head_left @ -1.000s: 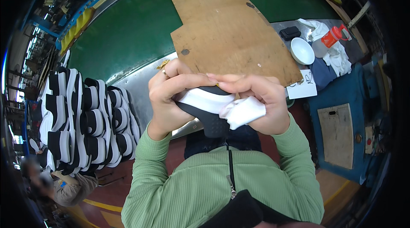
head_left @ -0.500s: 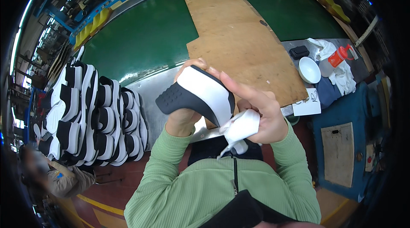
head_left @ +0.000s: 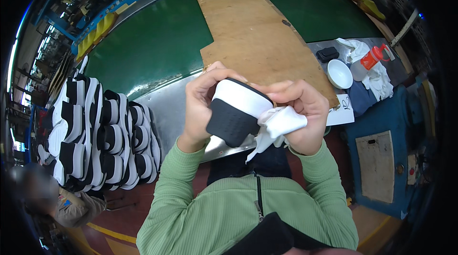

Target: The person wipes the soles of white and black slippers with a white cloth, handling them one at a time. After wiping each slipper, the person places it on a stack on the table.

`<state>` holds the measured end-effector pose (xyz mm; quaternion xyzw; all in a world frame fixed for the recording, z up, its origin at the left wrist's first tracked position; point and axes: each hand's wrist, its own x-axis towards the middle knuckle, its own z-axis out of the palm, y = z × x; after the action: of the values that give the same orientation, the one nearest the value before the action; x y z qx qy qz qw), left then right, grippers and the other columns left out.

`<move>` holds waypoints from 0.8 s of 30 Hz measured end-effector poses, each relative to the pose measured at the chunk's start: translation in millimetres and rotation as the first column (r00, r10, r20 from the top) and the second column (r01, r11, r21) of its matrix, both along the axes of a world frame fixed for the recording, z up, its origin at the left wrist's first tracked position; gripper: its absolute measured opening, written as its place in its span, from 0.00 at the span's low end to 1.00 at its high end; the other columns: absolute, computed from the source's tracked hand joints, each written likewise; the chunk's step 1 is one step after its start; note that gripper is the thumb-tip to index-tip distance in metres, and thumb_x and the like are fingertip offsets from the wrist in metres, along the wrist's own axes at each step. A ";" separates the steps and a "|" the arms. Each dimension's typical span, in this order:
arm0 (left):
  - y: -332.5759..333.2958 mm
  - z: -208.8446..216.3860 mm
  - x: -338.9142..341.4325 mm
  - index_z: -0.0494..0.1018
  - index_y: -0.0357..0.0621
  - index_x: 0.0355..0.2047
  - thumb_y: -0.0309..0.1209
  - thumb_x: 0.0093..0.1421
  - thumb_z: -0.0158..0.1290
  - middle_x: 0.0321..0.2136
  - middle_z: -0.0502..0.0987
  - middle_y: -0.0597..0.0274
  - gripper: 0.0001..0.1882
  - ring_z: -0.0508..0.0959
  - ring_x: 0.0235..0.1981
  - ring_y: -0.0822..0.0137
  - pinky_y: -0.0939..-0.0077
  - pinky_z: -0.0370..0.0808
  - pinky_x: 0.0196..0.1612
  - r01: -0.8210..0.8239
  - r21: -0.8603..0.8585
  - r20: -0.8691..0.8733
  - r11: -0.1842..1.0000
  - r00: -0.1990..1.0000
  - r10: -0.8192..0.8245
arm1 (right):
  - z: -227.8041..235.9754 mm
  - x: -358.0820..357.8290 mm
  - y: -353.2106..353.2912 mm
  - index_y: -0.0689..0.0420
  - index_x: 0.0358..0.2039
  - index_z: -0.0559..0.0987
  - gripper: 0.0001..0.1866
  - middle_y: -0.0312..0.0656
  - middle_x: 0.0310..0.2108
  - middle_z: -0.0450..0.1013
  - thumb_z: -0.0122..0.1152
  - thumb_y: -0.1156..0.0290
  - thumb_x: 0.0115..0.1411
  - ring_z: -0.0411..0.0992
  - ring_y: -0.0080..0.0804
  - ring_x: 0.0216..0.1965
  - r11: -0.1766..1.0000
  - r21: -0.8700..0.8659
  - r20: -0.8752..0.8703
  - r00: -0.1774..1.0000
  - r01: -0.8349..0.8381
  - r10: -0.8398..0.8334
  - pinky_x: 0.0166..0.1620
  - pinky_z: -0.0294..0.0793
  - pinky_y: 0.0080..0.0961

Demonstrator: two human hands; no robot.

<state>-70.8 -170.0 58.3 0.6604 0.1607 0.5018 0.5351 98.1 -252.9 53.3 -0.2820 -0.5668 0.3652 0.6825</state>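
A black and white shoe sole (head_left: 234, 120) is held up in front of my chest, its black dotted end tilted toward me. My left hand (head_left: 199, 100) grips it from the left, with the fingers curled over its far edge. Closed round a white cloth (head_left: 281, 122), my right hand (head_left: 305, 116) presses against the sole's right side, and the fingers touch its upper edge. Loose ends of the cloth hang below that hand. To my left stand stacked rows of similar black and white soles (head_left: 112, 143).
A brown board (head_left: 257, 30) lies across the green belt (head_left: 152, 40) with its metal edge. At right are a white bowl (head_left: 339, 74), a red-topped bottle (head_left: 369, 61), rags (head_left: 379, 83), a black case (head_left: 327, 54) and a blue cabinet (head_left: 377, 145). Another person (head_left: 78, 207) is at lower left.
The sole has been turned, so its dotted end now faces down toward me instead of pointing left. My left hand shows more on the left side, and the cloth has shifted slightly right.
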 end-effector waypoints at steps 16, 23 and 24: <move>8.4 -85.6 42.7 0.76 0.54 0.41 0.40 0.41 0.65 0.25 0.76 0.69 0.24 0.77 0.33 0.63 0.57 0.63 0.48 0.212 0.651 -0.629 0.729 0.689 0.361 | -124.2 26.2 -26.2 0.64 0.39 0.69 0.18 0.44 0.37 0.76 0.66 0.86 0.49 0.74 0.17 0.31 0.877 -0.435 0.096 0.979 0.204 -0.180 0.32 0.71 0.12; 1.2 -99.4 14.6 0.67 0.53 0.55 0.44 0.35 0.69 0.27 0.79 0.69 0.43 0.77 0.39 0.65 0.48 0.48 0.58 -0.051 0.563 -0.664 0.825 0.567 0.488 | -120.6 27.8 -16.9 0.61 0.25 0.79 0.12 0.48 0.39 0.73 0.72 0.81 0.38 0.74 0.33 0.36 0.910 -0.081 0.555 0.777 0.406 -0.298 0.41 0.71 0.25; 1.5 -100.7 14.4 0.66 0.52 0.56 0.43 0.35 0.69 0.27 0.79 0.69 0.45 0.77 0.39 0.65 0.50 0.49 0.57 -0.063 0.533 -0.662 0.844 0.590 0.462 | -116.0 27.5 -13.5 0.61 0.25 0.79 0.12 0.47 0.39 0.73 0.72 0.80 0.37 0.73 0.32 0.36 0.906 -0.060 0.620 0.727 0.420 -0.296 0.42 0.70 0.25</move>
<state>-56.4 -168.5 -42.4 0.8829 0.3496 0.2694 0.1604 125.6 -266.4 -62.7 -0.5523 -0.6482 0.1722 0.4951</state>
